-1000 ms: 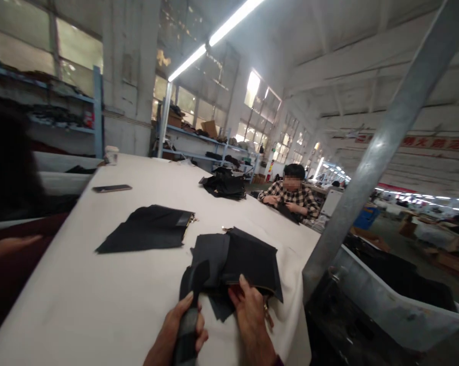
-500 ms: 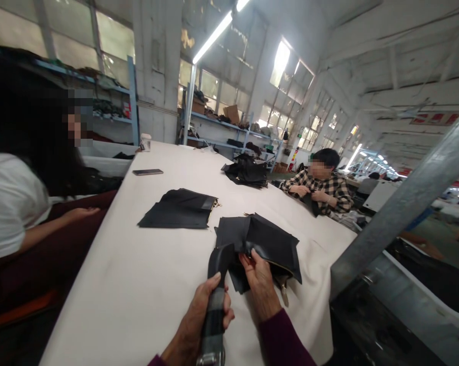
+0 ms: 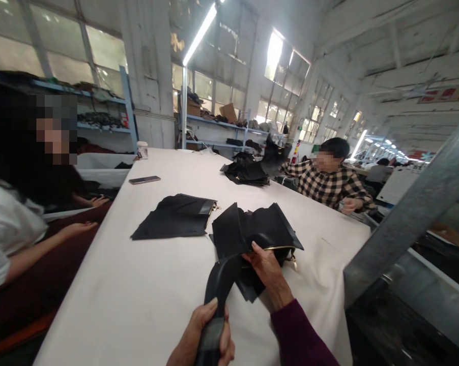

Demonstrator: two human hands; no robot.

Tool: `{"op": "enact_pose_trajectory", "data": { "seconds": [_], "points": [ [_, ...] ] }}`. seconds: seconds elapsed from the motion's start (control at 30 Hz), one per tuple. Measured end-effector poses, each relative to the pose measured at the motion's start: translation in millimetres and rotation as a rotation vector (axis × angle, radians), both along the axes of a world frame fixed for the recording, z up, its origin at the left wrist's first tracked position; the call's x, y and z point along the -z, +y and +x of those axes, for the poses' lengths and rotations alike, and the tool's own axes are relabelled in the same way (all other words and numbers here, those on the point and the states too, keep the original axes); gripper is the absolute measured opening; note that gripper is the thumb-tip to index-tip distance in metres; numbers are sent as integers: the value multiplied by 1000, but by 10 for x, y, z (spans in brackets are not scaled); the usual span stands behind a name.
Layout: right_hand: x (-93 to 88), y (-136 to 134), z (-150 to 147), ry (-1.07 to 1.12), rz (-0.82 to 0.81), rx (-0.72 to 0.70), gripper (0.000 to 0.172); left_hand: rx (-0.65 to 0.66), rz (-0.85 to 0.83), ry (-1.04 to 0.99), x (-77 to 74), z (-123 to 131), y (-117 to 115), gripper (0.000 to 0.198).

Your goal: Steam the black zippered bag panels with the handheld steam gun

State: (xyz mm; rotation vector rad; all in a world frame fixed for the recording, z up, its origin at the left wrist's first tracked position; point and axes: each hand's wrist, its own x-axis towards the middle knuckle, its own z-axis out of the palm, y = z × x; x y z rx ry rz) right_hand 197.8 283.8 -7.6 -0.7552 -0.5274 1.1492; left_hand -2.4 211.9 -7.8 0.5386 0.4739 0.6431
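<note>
My left hand [image 3: 206,330] is wrapped round the grip of a black hand tool [image 3: 220,279] with a curved head and a grey band; its exact kind I cannot tell. The tool's head reaches the near edge of a black leather piece [image 3: 269,223] with a gold zipper, which lies partly folded on the table. My right hand [image 3: 267,269] pinches this leather piece by its near edge, thumb on top, the other fingers partly hidden beneath. A metal zipper pull [image 3: 293,262] hangs at the piece's right end.
Flat black leather pieces [image 3: 174,216] lie to the left on the white table [image 3: 111,284]. Farther back are a dark pile [image 3: 245,170], a phone [image 3: 144,180] and a cup [image 3: 142,150]. One person sits left, another [image 3: 324,178] across. A metal post [image 3: 405,213] slants at right.
The leather piece is lifted and folded more, showing its gold zipper. The tool sits slightly lower in view. The person across has stretched an arm toward the pile, with a black piece beside it.
</note>
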Motion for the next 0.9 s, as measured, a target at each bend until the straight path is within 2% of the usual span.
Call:
{"op": "enact_pose_trajectory", "data": {
  "seconds": [0.2, 0.37, 0.47, 0.7, 0.9],
  "points": [
    [40, -25, 13, 36, -44, 13, 23, 66, 18, -66, 81, 10, 47, 36],
    [44, -46, -23, -21, -21, -13, 26, 106, 63, -120, 101, 36, 89, 34],
    [36, -63, -65, -88, 22, -67, 31, 103, 25, -151, 103, 35, 64, 37],
    [34, -96, -112, -128, -17, -124, 24, 20, -9, -51, 102, 27, 4, 41],
    [114, -31, -36, 86, -70, -100, 20, -19, 79, -88, 48, -7, 48, 40]
  ]
}}
